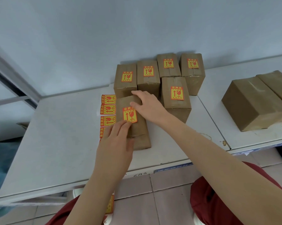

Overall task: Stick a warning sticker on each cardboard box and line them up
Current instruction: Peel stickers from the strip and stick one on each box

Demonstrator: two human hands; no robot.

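Observation:
A cardboard box (137, 127) lies on the white table (59, 135) in front of me, with a yellow-and-red warning sticker (129, 114) on its top face. My left hand (115, 143) lies flat on the box's near end, fingertips at the sticker's lower edge. My right hand (146, 104) holds the box's far right edge, fingers over the top. Behind it stand several stickered boxes (176, 95) in a row against the wall. A strip of unused stickers (107, 111) lies left of the box, partly hidden by my left hand.
Two plain cardboard boxes (254, 103) without stickers rest on the adjoining table at the right. The wall rises close behind the boxes. A piece of sticker sheet (110, 204) lies below the table edge, near my red-clothed lap.

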